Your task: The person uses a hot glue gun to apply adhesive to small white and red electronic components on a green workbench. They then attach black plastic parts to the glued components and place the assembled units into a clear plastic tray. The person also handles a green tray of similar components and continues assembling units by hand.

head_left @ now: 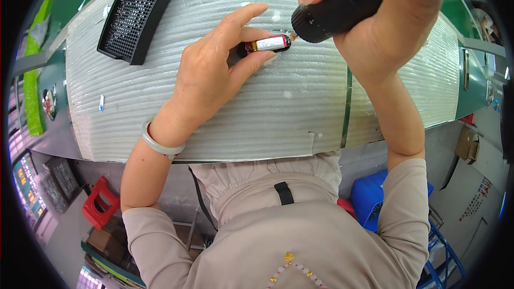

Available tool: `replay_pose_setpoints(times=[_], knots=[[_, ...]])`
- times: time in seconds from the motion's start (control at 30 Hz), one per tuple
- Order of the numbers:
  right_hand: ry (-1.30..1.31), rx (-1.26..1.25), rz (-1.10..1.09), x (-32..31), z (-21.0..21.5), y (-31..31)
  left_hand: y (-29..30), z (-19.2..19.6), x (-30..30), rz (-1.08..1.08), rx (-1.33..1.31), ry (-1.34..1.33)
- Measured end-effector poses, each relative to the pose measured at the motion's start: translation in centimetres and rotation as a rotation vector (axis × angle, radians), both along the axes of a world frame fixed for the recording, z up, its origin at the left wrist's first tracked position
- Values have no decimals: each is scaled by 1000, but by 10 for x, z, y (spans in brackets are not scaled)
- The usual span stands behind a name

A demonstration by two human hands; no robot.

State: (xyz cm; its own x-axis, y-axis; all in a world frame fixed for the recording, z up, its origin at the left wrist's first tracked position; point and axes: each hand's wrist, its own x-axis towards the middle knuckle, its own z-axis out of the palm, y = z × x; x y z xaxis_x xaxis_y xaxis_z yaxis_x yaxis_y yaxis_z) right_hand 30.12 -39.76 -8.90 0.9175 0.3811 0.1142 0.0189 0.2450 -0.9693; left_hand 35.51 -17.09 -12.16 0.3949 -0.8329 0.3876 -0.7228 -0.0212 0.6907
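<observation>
My left hand is closed around a small black device, pinching it between thumb and fingers above the foam-covered worktop. A silver battery cell with red and yellow edges lies in the open housing. My right hand grips a thick black power screwdriver from above. Its ribbed nose points down and left at the device's right end, where the tip meets it or comes very close; I cannot tell which. The far end of the tool runs out of the picture.
A black perforated tray with many small shiny bits in its holes lies at the far left. Ridged white foam sheet covers the table. A small white and blue scrap rests on it. Below stand a red stool and a blue bin.
</observation>
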Motion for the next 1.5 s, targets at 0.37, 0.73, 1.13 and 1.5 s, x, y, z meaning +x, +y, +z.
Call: replay_pose_setpoints(times=[0.37, 0.73, 1.13, 1.5], knots=[[-272, 687, -426, -20, -30, 47, 1, 0, 2, 0, 18, -39], [-415, 657, -686, -18, -11, 60, -1, -1, 2, -7, 9, -48], [-594, 424, -828, -10, -10, 67, -1, -1, 2, -12, 18, -83], [-548, 107, -868, -19, 19, 79, 4, -2, 1, -23, 2, 106]])
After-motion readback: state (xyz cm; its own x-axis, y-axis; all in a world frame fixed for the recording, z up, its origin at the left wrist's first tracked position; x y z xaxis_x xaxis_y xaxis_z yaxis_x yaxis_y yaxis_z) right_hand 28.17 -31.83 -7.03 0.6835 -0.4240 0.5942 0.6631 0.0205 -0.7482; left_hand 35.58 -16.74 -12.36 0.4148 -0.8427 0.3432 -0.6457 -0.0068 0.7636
